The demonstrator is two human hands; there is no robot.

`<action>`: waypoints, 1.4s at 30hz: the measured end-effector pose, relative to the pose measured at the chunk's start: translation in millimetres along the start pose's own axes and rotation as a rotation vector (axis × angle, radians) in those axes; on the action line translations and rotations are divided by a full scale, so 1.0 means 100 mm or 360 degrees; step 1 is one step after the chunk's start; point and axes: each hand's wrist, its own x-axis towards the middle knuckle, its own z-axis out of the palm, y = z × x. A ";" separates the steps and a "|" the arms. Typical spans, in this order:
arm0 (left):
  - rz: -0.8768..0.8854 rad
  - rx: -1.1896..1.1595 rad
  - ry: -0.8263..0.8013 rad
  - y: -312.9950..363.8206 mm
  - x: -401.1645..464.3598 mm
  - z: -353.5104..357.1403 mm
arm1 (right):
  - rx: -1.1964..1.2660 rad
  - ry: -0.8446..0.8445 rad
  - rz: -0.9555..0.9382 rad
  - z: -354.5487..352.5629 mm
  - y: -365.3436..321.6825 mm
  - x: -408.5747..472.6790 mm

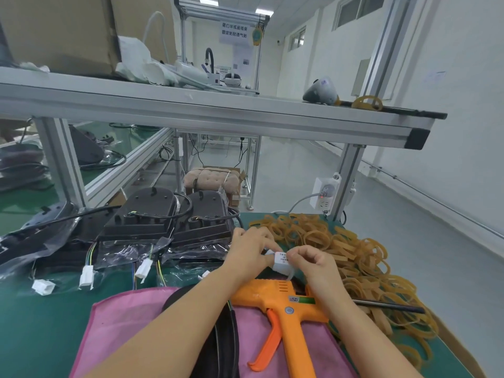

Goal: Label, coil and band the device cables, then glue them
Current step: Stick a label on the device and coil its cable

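The fingertips of the right hand (313,264) are curled in and pinch the right edge of a small white label (281,260) printed with dark text too small to read, while the left hand (249,252) curls over from the other side and holds what looks like a white connector (268,253) against that label; the cable it belongs to is hidden under the hands. Both hands hover just above the nose of an orange glue gun (283,304), which lies on a pink cloth (122,323) spread over the green bench mat (41,323), with a dark rod (390,305) sticking out to the right behind the right wrist. To the right of the hands lies a loose heap of tan rubber bands (354,255), spilling along the bench edge. To the left, black device housings (152,214) sit in clear plastic wrap, their coloured wires ending in white plug connectors (86,276) that rest on the mat. Above runs an aluminium shelf (218,113) carrying a cardboard box (60,31), and a white power socket (326,192) is fixed to the frame post on the right.
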 end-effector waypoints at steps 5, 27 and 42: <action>-0.0022 0.0489 -0.0174 -0.09 -0.07 0.05 | -0.0098 0.0241 -0.0241 -0.02 -0.04 -0.03; -0.1276 -0.1061 0.0656 -0.34 -1.77 -0.57 | -0.0333 -0.0416 0.0192 1.13 -0.57 -0.80; -0.1284 -0.0655 0.0659 -0.22 -1.76 -0.43 | -0.0984 -0.0049 0.0063 1.25 -0.49 -0.90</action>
